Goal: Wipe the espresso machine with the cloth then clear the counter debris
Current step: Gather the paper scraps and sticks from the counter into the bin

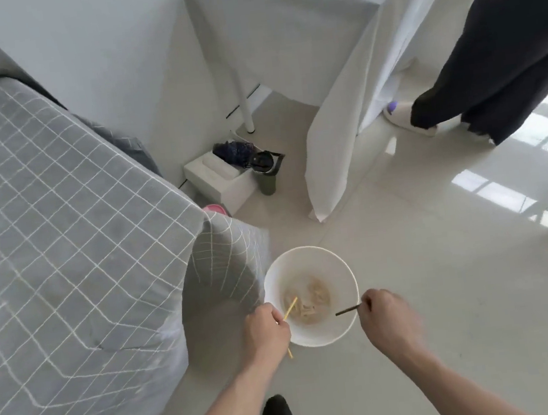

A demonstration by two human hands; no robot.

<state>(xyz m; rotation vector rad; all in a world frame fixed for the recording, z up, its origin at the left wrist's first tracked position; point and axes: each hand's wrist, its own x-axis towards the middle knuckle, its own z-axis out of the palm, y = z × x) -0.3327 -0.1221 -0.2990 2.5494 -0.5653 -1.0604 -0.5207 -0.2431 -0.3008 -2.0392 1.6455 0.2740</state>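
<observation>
A white round waste bin [306,258] stands on the pale floor below me, with crumpled brownish paper scraps [308,301] at its bottom. My left hand [267,329] is closed around a thin yellow stick [290,308], whose tip pokes over the bin's left rim. Over the right rim, my right hand [389,317] pinches a thin dark stick [347,310] that points into the bin. No espresso machine, cloth or counter is in view.
A bed with a grey checked cover [61,233] fills the left. Beyond the bin sit a white box [217,179] and a dark green bottle [265,174]. A white cloth [342,130] hangs from a table. Another person's legs [489,60] stand at right.
</observation>
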